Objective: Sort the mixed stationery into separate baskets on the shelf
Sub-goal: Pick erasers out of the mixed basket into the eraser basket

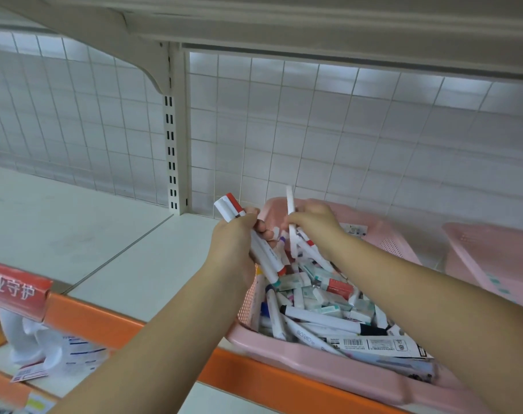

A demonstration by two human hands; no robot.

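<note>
White shelf [84, 234] at frame centre carries a pink basket [314, 358] of mixed stationery, above which the left hand [235, 243] grips a bundle of markers [254, 243] and the right hand [317, 224] pinches one white pen [290, 204].

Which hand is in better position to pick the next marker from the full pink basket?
Probably the right hand: it is over the pile in the pink basket and holds a thin white pen. The left hand grips a whole bundle of markers.
</note>
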